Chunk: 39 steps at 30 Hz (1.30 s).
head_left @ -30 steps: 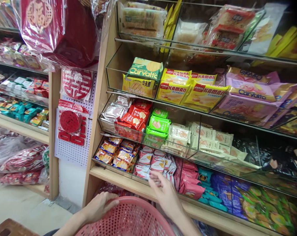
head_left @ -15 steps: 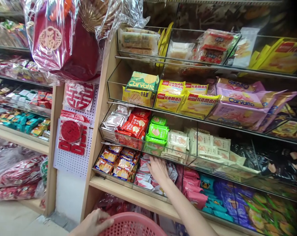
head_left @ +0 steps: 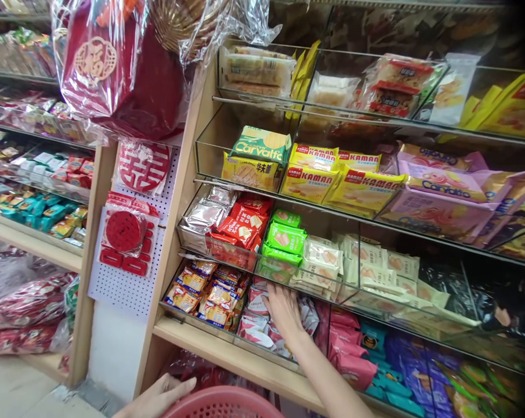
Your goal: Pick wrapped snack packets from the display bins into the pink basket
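My right hand (head_left: 283,313) reaches down into a bottom-row compartment of small pink-and-white snack packets (head_left: 256,328). Its fingers bend in among the packets below the shelf above. Their tips are hidden, so whether they grip a packet does not show. My left hand (head_left: 162,395) is low in the view beside the rim of a pink plastic basket (head_left: 227,397). Its visible fingers are stretched out, with nothing seen between them. Only the upper part of the basket, with its holes, is in view.
Left of my right hand lie orange-and-blue packets (head_left: 216,305); to its right, pink packets (head_left: 351,354). Above, a clear shelf front (head_left: 266,267) holds green packets (head_left: 283,238). A wooden ledge (head_left: 214,348) runs below. A plastic-wrapped red bag (head_left: 127,81) hangs at upper left.
The view has shifted slightly. My right hand stays in the same compartment, a little lower among the packets. My left hand and the basket have moved slightly left and down in the view.
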### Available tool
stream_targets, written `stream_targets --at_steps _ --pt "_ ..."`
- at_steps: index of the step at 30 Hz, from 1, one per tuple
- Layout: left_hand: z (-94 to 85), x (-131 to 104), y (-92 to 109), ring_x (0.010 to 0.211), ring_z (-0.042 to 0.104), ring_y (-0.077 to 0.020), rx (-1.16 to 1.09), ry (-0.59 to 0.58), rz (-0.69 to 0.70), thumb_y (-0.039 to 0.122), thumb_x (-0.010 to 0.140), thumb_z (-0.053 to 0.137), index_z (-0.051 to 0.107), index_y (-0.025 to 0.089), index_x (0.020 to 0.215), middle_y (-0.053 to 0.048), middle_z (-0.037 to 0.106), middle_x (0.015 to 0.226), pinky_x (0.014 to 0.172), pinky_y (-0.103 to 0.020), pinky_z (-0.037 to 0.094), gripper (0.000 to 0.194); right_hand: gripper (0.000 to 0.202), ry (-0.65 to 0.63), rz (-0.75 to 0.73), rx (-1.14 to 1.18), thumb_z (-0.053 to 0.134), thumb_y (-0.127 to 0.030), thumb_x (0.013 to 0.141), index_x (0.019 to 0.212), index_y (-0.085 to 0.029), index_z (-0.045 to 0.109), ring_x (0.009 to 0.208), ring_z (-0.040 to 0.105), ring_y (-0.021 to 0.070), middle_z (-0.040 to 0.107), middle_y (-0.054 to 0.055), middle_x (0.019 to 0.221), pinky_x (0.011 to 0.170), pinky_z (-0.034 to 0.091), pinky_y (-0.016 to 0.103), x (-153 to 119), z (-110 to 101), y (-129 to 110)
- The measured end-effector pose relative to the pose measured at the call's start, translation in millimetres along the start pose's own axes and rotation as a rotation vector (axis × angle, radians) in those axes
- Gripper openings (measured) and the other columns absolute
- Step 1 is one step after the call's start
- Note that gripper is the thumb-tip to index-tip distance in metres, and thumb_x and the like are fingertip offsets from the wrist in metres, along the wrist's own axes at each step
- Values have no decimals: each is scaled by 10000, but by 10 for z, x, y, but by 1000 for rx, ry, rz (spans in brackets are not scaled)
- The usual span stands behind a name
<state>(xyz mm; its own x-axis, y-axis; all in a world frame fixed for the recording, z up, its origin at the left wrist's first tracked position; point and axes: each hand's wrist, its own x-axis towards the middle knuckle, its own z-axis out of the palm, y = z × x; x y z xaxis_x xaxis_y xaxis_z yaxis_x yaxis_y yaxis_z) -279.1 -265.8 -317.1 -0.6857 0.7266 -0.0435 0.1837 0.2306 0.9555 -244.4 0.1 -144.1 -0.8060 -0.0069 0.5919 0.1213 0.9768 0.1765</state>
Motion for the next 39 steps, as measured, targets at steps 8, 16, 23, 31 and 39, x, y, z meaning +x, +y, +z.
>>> stream_targets --at_steps 8,16,23,31,39 --pt "5 -51 13 514 199 -88 -27 16 -17 612 795 371 275 192 516 47 235 520 500 -252 156 513 266 36 59 -52 367 -265 895 915 -179 618 741 632 244 678 116 810 688 424 341 84 43 5" --pt "10 -63 40 511 195 -89 -13 19 -18 628 780 374 274 194 510 49 232 515 493 -248 155 521 229 240 -3 -34 414 -253 885 1020 -177 583 842 597 235 661 107 910 743 403 347 -33 81 53" --pt "28 -86 165 517 202 -92 5 8 -45 684 733 374 292 196 507 50 238 516 493 -244 164 544 218 188 -16 273 415 -298 883 1030 -194 537 924 520 221 614 67 974 818 358 351 -268 -86 67" --pt "25 -90 136 526 198 -92 -14 16 -39 676 734 392 292 194 514 49 235 524 498 -250 159 539 189 -99 44 578 482 -342 830 945 -227 576 954 544 215 647 30 958 840 324 331 -251 -64 72" --pt "26 -118 200 527 230 -99 -29 18 -63 714 704 394 336 188 510 50 249 523 504 -243 202 563 226 -77 76 604 430 -352 850 957 -240 594 989 524 205 651 23 991 873 267 359 -211 -6 59"
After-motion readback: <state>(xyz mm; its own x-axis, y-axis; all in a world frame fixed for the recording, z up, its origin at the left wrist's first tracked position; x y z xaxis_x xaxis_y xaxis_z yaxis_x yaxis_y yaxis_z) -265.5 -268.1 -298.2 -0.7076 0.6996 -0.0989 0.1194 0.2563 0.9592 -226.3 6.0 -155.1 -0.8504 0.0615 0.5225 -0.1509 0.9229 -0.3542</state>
